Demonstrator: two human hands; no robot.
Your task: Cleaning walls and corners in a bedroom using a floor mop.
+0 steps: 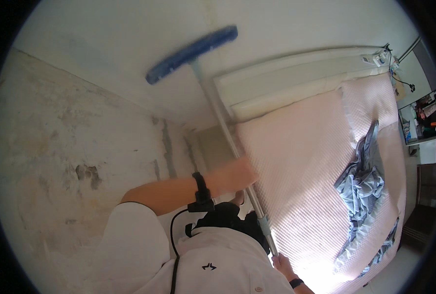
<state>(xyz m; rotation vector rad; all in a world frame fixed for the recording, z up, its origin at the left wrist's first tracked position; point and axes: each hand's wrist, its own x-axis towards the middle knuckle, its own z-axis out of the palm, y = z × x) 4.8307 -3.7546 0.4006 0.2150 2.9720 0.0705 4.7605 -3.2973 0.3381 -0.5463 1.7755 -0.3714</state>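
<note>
A flat mop with a long blue head [193, 54] is raised against the pale wall, slanting from lower left to upper right. Its metal pole [219, 115] runs down past my body toward the lower right. My left hand [238, 175], slightly smeared by motion, closes round the middle of the pole. Lower down, my right hand [283, 266] grips the pole's end beside my shirt. A grey collar [264, 224] sits on the pole between the two hands. My left wrist carries a black strap [201, 193] with a cable.
On the right stands a bed with a pink quilted cover [296, 147] and a cream headboard [272, 83] against the wall. Crumpled grey-blue clothing [362, 181] lies on it. The left wall [56, 147] is stained and peeling. Shelves with assorted items [419, 120] stand at far right.
</note>
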